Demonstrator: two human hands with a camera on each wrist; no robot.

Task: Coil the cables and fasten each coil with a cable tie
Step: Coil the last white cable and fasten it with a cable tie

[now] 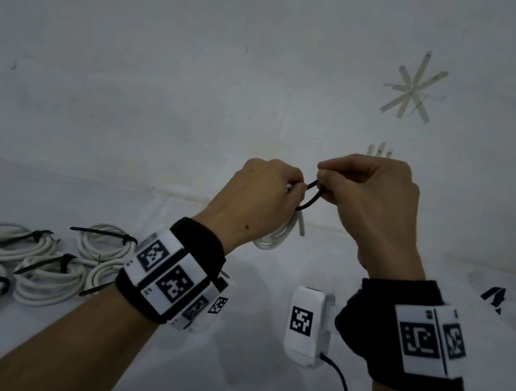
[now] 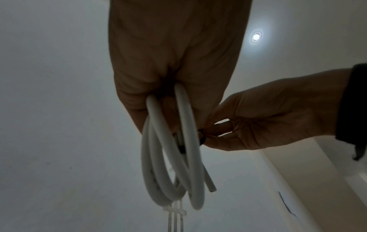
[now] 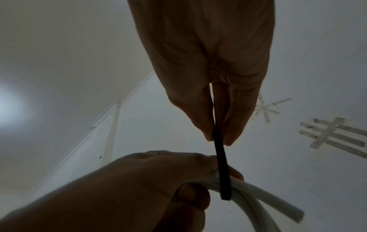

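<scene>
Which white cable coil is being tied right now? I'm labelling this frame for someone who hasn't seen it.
Start from the white-covered table, where a cluster of tied coils lies at the left. Look above it to the two raised hands in mid-frame: the coil hangs from the left hand. It alone is off the table, with a black cable tie looped round it, pinched by the right hand.

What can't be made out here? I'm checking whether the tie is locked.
- Cable tie head and tail: head view, hidden by the right hand fingers.
- White coil top: left wrist view, inside the left hand.
- Finished coils: head view, cut by the left edge.
</scene>
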